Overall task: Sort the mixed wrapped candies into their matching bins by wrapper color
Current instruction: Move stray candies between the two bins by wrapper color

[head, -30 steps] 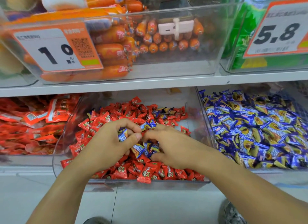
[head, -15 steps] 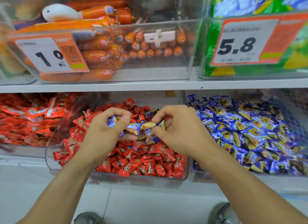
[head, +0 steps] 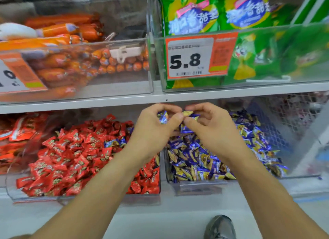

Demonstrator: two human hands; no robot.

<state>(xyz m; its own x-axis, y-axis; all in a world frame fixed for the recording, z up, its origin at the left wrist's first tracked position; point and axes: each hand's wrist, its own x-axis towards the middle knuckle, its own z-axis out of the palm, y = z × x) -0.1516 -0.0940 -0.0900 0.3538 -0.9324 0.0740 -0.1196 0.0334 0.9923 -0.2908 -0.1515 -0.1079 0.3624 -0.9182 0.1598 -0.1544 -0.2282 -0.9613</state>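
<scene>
- A blue-wrapped candy (head: 163,116) is pinched between the curled thumb and fingers of the left hand (head: 153,130); part of the wrapper shows above the thumb.
- A second blue and yellow candy (head: 188,113) is pinched at the fingertips of the right hand (head: 211,126), whose fingers are curled inward; its yellow end points toward the left hand.
- The two hands are held close together, the thumb tips almost touching, raised above the bins and just under the shelf edge (head: 124,101).
- Directly below and to the right of the fingers, the clear bin of blue candies (head: 197,186) is seen, heaped with blue and yellow wrappers.
- Below and to the left of the fingers, the clear bin of red candies (head: 99,197) is seen, filled with red wrappers.
- A few stray blue candies (head: 115,142) are left lying among the red ones, just left of the left wrist.
- Farther left of the red bin, red snack packets (head: 16,139) are stacked.
- Above the fingers, beyond the shelf edge, a price tag reading 5.8 (head: 191,58) is fixed to a clear bin of green bags (head: 267,57).
- Above and to the left, orange sausages (head: 58,68) are held in another clear bin.
- Near the bottom edge, below the right forearm, a grey shoe (head: 219,227) is visible on the floor.
</scene>
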